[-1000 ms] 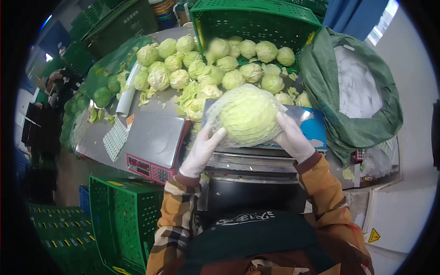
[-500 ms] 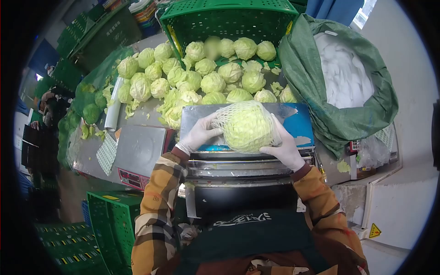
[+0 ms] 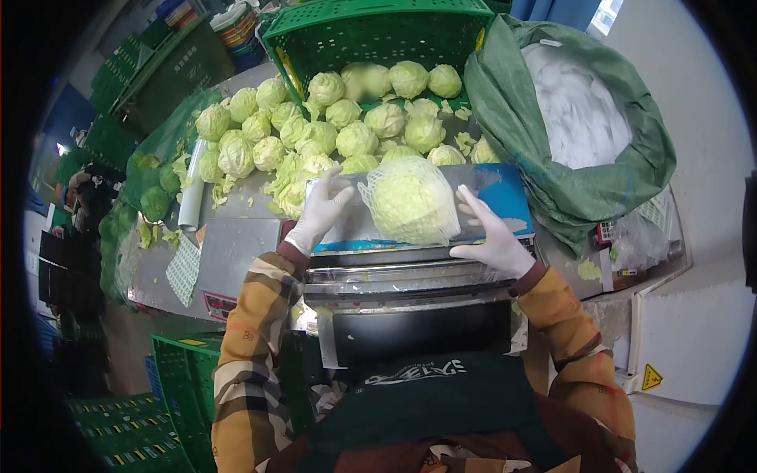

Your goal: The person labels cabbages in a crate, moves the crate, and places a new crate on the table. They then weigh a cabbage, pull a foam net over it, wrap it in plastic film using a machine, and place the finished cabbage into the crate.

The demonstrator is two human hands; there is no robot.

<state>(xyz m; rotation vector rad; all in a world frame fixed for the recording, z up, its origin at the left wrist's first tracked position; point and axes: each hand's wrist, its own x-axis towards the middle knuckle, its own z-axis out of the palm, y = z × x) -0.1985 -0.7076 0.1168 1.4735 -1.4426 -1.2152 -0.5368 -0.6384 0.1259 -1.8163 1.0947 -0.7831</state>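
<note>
A pale green cabbage in a white foam net (image 3: 412,200) rests on the metal and blue top of a machine (image 3: 505,197). To its left, my gloved left hand (image 3: 322,206) is raised with fingers apart, holding nothing. My gloved right hand (image 3: 493,236) stands off the cabbage's right side, thumb and fingers spread, also holding nothing. Small gaps separate both hands from the net. Just behind the machine lie several bare cabbages (image 3: 356,139).
A green crate (image 3: 378,35) tipped on its side holds more cabbages at the back. On the right, a green woven sack (image 3: 505,110) is filled with white foam nets (image 3: 579,106). A clear film roll (image 3: 192,185) and a flat scale (image 3: 240,256) are at left.
Both hands have let go of the netted cabbage and moved apart, left hand leftward and up. The cabbage now sits free on the machine top. The whole view has shifted slightly.
</note>
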